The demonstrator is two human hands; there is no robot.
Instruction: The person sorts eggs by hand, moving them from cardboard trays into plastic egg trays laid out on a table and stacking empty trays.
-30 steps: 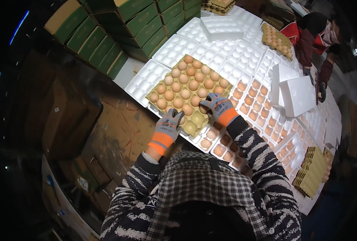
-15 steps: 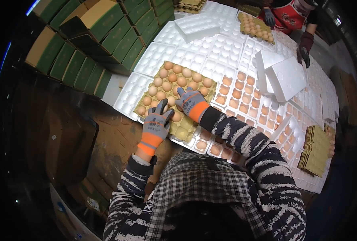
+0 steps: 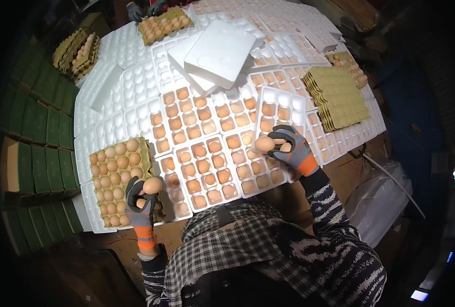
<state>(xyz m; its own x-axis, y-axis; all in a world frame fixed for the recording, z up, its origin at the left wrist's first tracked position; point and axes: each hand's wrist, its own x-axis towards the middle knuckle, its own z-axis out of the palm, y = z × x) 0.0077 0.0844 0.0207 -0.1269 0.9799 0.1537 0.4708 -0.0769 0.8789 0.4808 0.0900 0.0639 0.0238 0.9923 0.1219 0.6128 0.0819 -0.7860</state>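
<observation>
My left hand [image 3: 138,214], in a grey-and-orange glove, is closed on eggs [image 3: 152,185] above the lower right side of a yellow paper egg tray [image 3: 146,158] at the table's left. My right hand [image 3: 294,152], gloved alike, grips eggs [image 3: 265,145], one partly hidden by its fingers, over the lower end of a partly filled foam tray [image 3: 283,94] that sits tilted on others. Between my hands, white compartmented foam trays [image 3: 208,156] hold brown eggs, one in each visible filled compartment.
Stacked yellow trays [image 3: 335,100] lie at right; loose foam pieces [image 3: 220,51] sit centre back. A co-worker's gloved hands [image 3: 134,13] show by a far egg tray [image 3: 166,28]. Green boxes [image 3: 38,174] line the left; a plastic bag [image 3: 370,204] and rod [image 3: 391,184] are lower right.
The view has swung rightward. Both hands have lifted eggs from the yellow tray; my right hand has moved right, away from it, to above the tilted foam tray.
</observation>
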